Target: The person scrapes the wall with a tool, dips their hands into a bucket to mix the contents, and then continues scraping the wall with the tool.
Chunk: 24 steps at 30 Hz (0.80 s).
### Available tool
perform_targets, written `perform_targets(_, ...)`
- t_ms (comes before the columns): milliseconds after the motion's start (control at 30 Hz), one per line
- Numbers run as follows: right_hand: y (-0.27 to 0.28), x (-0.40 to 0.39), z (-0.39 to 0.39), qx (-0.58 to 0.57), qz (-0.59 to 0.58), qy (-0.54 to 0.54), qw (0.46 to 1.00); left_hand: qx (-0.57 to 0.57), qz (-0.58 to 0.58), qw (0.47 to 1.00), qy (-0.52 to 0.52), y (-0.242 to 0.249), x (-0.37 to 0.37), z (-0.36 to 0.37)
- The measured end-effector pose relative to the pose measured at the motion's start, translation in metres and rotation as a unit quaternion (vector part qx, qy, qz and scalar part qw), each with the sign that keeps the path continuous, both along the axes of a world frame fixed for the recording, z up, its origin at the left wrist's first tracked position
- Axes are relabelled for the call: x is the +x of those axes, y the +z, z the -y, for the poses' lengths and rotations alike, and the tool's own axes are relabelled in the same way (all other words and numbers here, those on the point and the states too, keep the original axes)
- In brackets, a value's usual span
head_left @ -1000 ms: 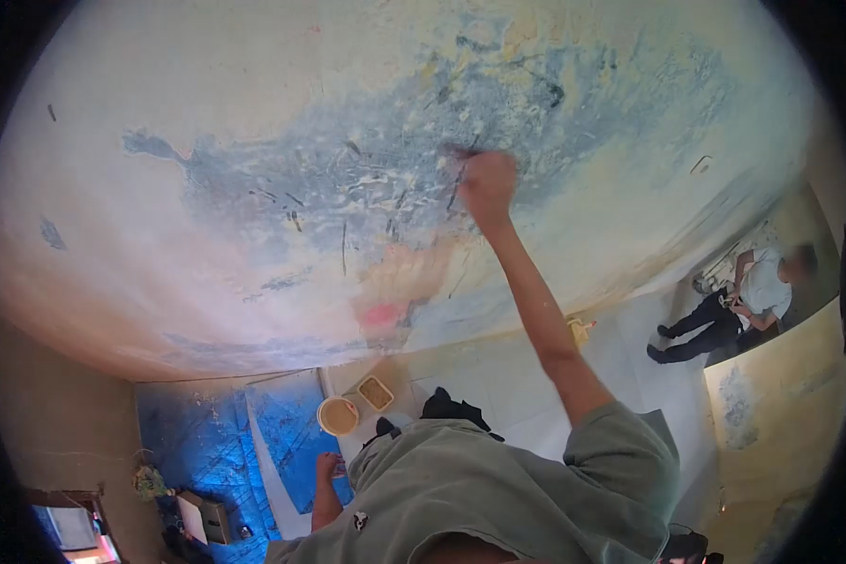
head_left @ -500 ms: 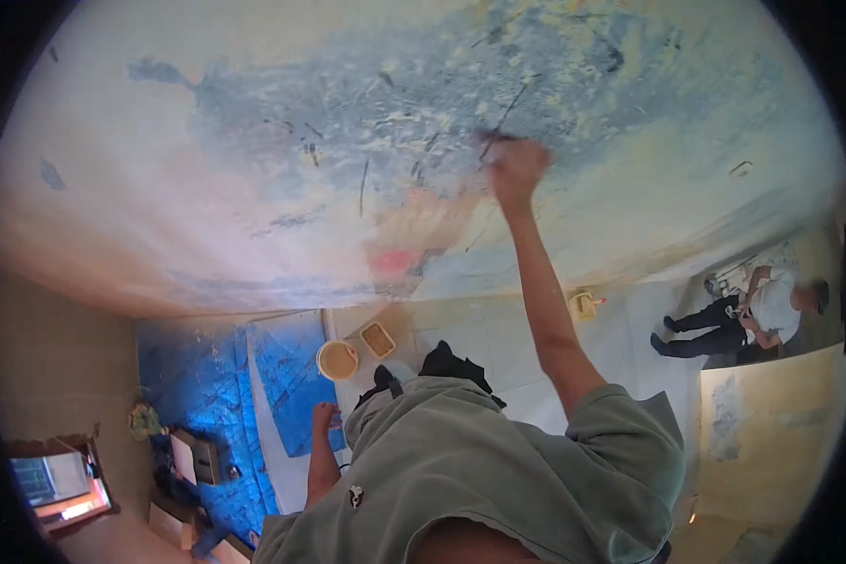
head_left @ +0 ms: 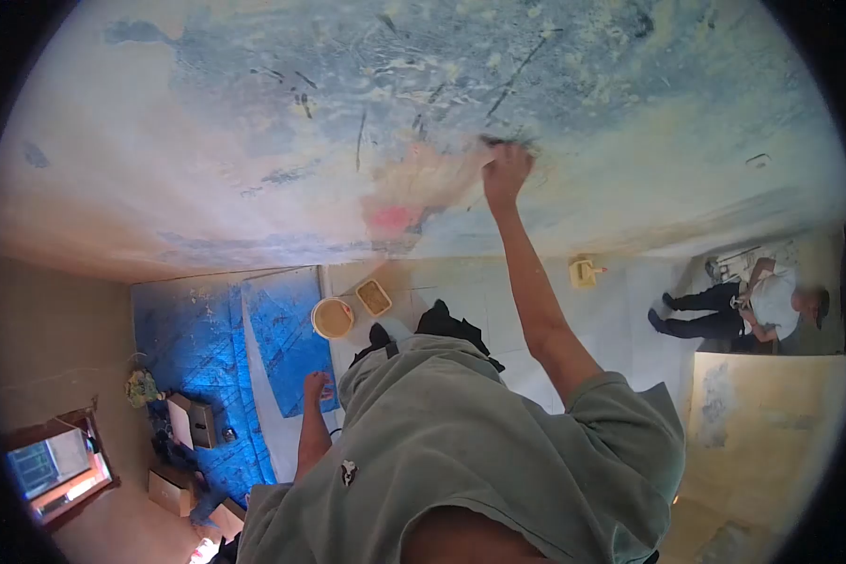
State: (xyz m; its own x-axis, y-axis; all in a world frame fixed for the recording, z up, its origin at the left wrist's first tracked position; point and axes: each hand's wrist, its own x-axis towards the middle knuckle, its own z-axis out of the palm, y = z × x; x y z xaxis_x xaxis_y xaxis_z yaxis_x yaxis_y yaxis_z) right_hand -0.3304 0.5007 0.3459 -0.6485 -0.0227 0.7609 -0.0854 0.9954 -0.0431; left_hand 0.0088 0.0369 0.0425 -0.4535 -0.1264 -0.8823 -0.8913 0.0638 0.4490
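My right hand is raised to the patchy wall, closed on a dark flat scraper-like tool. The tool's edge lies against the wall at the lower border of a blue-grey worn patch; motion blurs its shape. Dark streaks and a pinkish-red spot mark the surface to the left. Down at my side hangs my left hand, its fingers curled; whether anything small is inside cannot be made out.
On the floor near my feet stand a round bucket and a rectangular tub. A yellow container sits by the wall's foot. Blue sheeting with boxes lies left. Another person stands at the right.
My right hand has moved slightly left and lower across the wall with the tool. The view has shifted, so the wall and floor sit higher. My left hand stays at my side.
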Motion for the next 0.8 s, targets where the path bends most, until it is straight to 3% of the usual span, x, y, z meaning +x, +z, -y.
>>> perform_targets(100,0.007,0.011,-0.005,0.052,0.026,0.065,0.996,-0.009,0.024,1.0,-0.015,-0.001,-0.01,0.0)
perform_targets(167,0.019,0.012,-0.01,0.019,-0.012,0.018,1.0,0.003,0.008,1.0,-0.004,0.001,-0.015,-0.001)
perform_targets(233,0.028,0.01,-0.013,-0.166,-0.084,-0.057,0.981,0.012,-0.003,1.0,-0.002,0.006,-0.02,-0.004)
perform_targets(267,-0.004,-0.004,-0.012,-0.174,-0.107,0.015,0.979,0.004,-0.002,1.0,-0.021,0.006,-0.022,-0.005)
perform_targets(300,-0.029,-0.003,-0.008,-0.138,-0.075,0.029,0.987,-0.004,-0.002,0.999,-0.04,0.005,-0.023,-0.005)
perform_targets(367,-0.027,0.01,0.003,-0.051,0.007,0.052,0.997,0.003,0.006,0.999,-0.042,0.008,-0.032,-0.009)
perform_targets(500,0.001,0.013,-0.003,-0.095,0.007,0.003,0.995,0.027,-0.022,0.999,-0.005,0.01,-0.037,-0.008)
perform_targets(567,0.024,0.006,-0.008,-0.17,-0.037,-0.019,0.985,0.024,-0.028,0.999,-0.014,0.01,-0.04,-0.011)
perform_targets(600,0.01,-0.001,0.0,-0.162,-0.112,-0.018,0.98,0.02,-0.035,0.999,-0.026,0.011,-0.038,-0.01)
perform_targets(633,-0.003,0.005,0.001,-0.163,-0.11,-0.023,0.98,0.019,-0.033,0.999,-0.031,0.013,-0.036,-0.01)
perform_targets(700,-0.015,0.011,0.003,-0.118,0.03,0.036,0.992,-0.001,0.012,0.999,-0.043,0.013,-0.042,-0.014)
perform_targets(767,-0.016,0.013,-0.005,-0.085,0.013,0.055,0.995,0.004,0.011,0.999,-0.043,0.011,-0.041,-0.014)
perform_targets(800,-0.004,0.014,-0.01,-0.128,0.014,0.011,0.992,0.007,0.011,0.999,-0.041,0.011,-0.043,-0.015)
